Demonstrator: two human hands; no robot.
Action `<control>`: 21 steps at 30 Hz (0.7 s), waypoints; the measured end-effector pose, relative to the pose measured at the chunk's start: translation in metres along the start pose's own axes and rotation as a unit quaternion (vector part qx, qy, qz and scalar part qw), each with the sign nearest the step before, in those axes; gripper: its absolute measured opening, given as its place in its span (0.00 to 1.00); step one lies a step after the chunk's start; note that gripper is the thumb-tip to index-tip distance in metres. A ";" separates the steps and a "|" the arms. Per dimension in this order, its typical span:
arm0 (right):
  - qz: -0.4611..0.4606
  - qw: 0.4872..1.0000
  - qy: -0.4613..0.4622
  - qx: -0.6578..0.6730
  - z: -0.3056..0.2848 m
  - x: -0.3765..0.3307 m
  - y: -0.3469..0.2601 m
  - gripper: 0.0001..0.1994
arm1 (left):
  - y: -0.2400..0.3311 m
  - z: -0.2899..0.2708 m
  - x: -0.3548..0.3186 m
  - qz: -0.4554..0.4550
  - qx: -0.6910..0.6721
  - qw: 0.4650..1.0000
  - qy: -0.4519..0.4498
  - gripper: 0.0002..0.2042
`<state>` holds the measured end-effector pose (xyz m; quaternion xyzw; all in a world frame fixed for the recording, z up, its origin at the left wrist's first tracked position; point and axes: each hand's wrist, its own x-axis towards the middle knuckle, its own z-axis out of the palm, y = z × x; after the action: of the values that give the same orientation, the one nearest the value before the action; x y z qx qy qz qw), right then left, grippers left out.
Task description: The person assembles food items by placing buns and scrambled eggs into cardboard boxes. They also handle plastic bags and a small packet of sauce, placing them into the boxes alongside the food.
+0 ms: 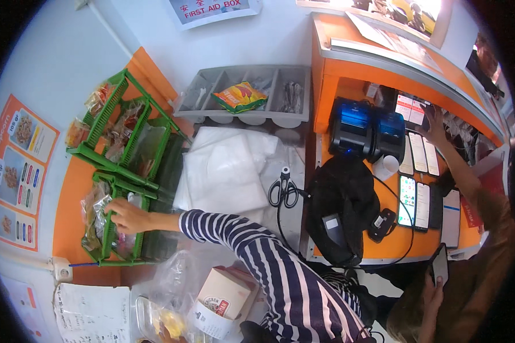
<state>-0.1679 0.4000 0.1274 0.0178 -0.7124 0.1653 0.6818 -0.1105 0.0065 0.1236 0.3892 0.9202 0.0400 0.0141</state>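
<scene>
Over open green basket [107, 243], fingers [114, 207] near rim, packets [99, 207] close alongside

1. Scissors [283, 193], near centre toward four o'clock: one pair.
2. Grey tray [292, 118], twelve o'clock: one; yellow-green packet [241, 97] on it: one.
3. Blue-black machines [352, 128], two o'clock: two.
4. White cup [385, 167], three o'clock: one.
5. Lit phones [407, 200] on the orange counter [392, 243], three o'clock: five.
6. Bagged goods [101, 210] in green baskets [111, 167], nine o'clock: too crowded to count.

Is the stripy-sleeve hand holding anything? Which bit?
The right hand is at the packets in the green basket, but whether it grips one can't be told.
</scene>
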 end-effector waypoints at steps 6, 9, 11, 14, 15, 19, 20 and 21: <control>0.085 0.932 -0.342 0.088 0.066 -0.055 -0.002 0.02 | -0.023 0.010 -0.012 -0.014 0.021 0.999 -0.040 0.34; 0.024 0.990 -0.113 -0.077 0.109 -0.087 0.060 0.04 | 0.003 0.000 0.007 -0.022 0.034 0.998 -0.058 0.35; 0.013 0.986 -0.032 -0.161 0.116 -0.102 0.087 0.06 | 0.013 0.001 0.018 0.021 0.038 0.997 -0.060 0.34; 0.029 0.979 -0.165 -0.118 0.146 -0.128 0.033 0.06 | 0.015 -0.004 -0.006 -0.045 0.010 0.996 -0.072 0.33; 0.027 0.978 -0.173 -0.116 0.147 -0.128 0.030 0.06 | 0.016 -0.004 -0.008 -0.025 0.023 0.997 -0.064 0.32; 0.012 0.975 -0.186 -0.120 0.143 -0.121 0.030 0.05 | 0.034 -0.009 -0.005 -0.015 0.017 0.997 -0.071 0.32; 0.010 0.975 -0.186 -0.121 0.142 -0.120 0.030 0.05 | 0.038 -0.011 -0.002 -0.034 0.001 0.996 -0.082 0.31; 0.008 0.975 -0.187 -0.120 0.141 -0.118 0.028 0.05 | 0.035 -0.010 -0.002 -0.024 -0.008 0.997 -0.077 0.31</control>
<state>-0.3027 0.3663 0.0037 -0.0394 -0.8420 0.0778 0.5324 -0.0843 0.0289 0.1369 0.3687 0.9251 0.0170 0.0893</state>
